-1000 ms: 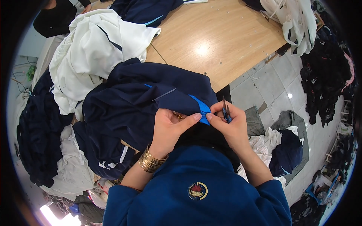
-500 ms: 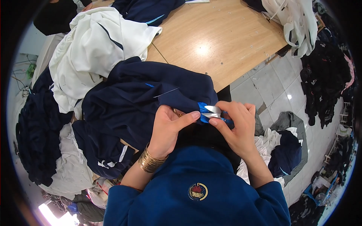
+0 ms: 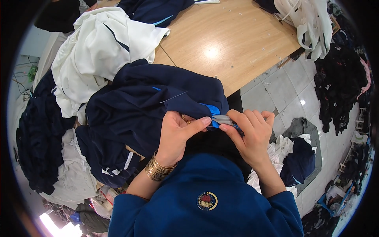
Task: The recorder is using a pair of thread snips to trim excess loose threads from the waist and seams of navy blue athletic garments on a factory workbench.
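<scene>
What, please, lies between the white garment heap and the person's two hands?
In the head view, the crumpled navy blue garment fills that stretch, from the white garment heap to the left hand and right hand.

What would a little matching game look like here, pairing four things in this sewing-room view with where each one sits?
Things:
1. navy garment
2. white garment
3. gold bangles
4. small metal snips

Places:
A. piled at the table's far left
B. around the left wrist
C. pinched in the right hand
D. spread on the wooden table, its edge under the left hand

Pairs: 1-D, 2-A, 3-B, 4-C
</scene>
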### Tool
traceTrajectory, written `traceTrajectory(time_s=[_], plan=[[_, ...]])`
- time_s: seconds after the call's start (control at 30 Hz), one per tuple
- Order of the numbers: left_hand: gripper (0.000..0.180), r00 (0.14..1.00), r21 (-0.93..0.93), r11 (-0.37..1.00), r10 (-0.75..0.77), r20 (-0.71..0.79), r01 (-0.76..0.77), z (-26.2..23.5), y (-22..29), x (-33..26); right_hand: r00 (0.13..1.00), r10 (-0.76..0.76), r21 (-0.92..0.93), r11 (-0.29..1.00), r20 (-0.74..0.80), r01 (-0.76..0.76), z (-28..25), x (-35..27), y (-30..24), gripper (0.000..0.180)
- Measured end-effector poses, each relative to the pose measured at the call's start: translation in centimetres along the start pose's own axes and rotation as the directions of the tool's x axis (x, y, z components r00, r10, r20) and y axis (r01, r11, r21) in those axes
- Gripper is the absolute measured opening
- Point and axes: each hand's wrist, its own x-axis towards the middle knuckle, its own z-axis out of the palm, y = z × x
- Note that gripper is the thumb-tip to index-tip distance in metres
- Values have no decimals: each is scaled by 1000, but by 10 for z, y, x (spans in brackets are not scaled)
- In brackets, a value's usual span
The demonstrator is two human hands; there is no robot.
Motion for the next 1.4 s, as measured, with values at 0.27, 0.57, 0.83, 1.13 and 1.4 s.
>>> traceTrajectory(time_s=[0.27,0.57,0.83,1.13,1.4], plan=[[16,1000,9,1000,12,15,-12,3,1,-1,958,238,280,920,159,-275,-1,0,1,25],[23,988,-73,991,-101,119,110,-4,3,-2,764,475,738,295,437,-606,2,3,-2,13],[27,994,-17,999,-44,104,46,-6,2,-5,869,376,532,688,320,-494,-1,4,3,18],[20,993,48,996,69,93,-74,-4,-3,-7,1000,-10,6,1000,14,10,-6,9,-3,31],[16,985,79,983,160,62,-165,1,-7,-9,1000,-24,-18,1000,-18,24,0,7,-5,28]])
